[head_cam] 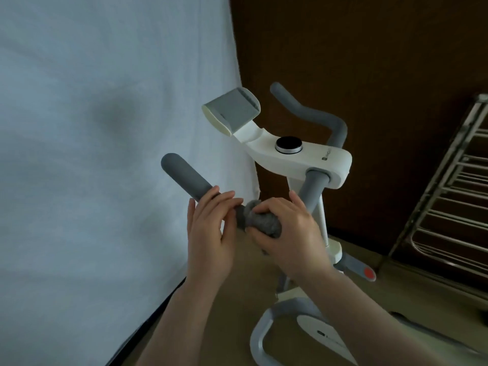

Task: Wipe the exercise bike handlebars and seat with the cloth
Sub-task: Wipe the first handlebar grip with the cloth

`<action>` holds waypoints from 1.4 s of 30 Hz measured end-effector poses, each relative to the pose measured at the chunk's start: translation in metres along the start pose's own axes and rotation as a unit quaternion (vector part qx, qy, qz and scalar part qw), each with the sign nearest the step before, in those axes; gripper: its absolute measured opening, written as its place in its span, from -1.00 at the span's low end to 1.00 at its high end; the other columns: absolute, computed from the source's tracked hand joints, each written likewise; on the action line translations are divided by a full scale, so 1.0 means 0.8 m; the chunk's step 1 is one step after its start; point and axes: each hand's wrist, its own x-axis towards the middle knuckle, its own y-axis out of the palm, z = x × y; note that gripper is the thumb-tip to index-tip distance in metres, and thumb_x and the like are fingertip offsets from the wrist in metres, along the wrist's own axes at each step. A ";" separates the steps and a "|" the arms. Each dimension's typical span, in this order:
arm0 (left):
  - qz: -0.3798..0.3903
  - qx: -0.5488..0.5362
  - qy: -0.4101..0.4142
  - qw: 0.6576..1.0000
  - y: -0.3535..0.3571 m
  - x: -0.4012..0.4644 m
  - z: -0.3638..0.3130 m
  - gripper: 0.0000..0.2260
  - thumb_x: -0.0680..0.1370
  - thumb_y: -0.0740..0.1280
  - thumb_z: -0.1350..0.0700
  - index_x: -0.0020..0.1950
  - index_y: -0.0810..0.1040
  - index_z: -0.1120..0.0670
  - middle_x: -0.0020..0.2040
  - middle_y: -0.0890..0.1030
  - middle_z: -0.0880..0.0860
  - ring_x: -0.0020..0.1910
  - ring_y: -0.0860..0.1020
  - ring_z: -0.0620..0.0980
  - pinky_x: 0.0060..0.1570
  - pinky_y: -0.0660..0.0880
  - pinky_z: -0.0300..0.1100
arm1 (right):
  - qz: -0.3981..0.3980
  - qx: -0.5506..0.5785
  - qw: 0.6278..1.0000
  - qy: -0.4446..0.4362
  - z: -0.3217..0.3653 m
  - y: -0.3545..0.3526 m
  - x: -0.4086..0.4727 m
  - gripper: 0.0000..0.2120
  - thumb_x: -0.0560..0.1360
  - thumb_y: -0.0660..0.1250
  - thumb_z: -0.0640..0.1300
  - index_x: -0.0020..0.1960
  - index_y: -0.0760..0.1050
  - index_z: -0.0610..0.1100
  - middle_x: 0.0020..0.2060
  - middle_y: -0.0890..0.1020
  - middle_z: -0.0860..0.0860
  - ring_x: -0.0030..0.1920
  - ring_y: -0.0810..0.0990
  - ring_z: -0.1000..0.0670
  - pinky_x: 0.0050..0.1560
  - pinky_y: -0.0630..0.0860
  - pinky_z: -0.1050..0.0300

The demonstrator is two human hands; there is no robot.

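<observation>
- The person's two forearms enter from the bottom edge, nearest the camera, and both hands meet on the near handlebar of the exercise bike.
- The right hand (287, 228) has its grip curled round a bunched grey cloth (261, 220), which is wrapped about the near handlebar (184, 178) just where the bar bends back toward the console.
- The left hand (211, 228) lies just beside it, fingers curved over the foam sleeve of the same bar and touching the edge of the cloth; the grip looks loose, steadying the bar more than clamping it.
- The cloth looks light, soft and fluffy, so it should mould to the round bar; it is best held as now, wadded in the palm with fingers closing it round the tube, then slid along.
- The foam sleeve looks matte and slightly yielding, so it probably drags on the cloth rather than slipping; firm, short strokes seem suitable.
- The bar's free end, beyond the left hand, is bare of cloth.
- Further out, the white console (311, 157) carries a round black knob (288, 144) and a grey device holder (229, 112).
- The far handlebar (314, 112) curves up behind the console, with no hand on it.
- The seat is not in view.
- The bike frame looks rigid and heavy enough to stay put under wiping.
- A metal rack (449, 196) leans at the right, and a pale sheet (105, 128) hangs at the left.
</observation>
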 end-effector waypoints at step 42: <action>-0.047 0.046 -0.076 0.995 0.053 -0.026 -0.063 -0.68 0.57 0.09 0.01 0.03 0.62 0.05 0.17 0.60 -0.07 0.40 0.32 -0.03 0.32 0.27 0.31 | 0.006 0.120 0.993 0.023 -0.058 -0.015 0.014 -0.86 0.46 0.37 -0.05 -0.04 0.50 -0.08 -0.14 0.52 0.18 -0.05 0.52 0.12 0.16 0.50 -0.13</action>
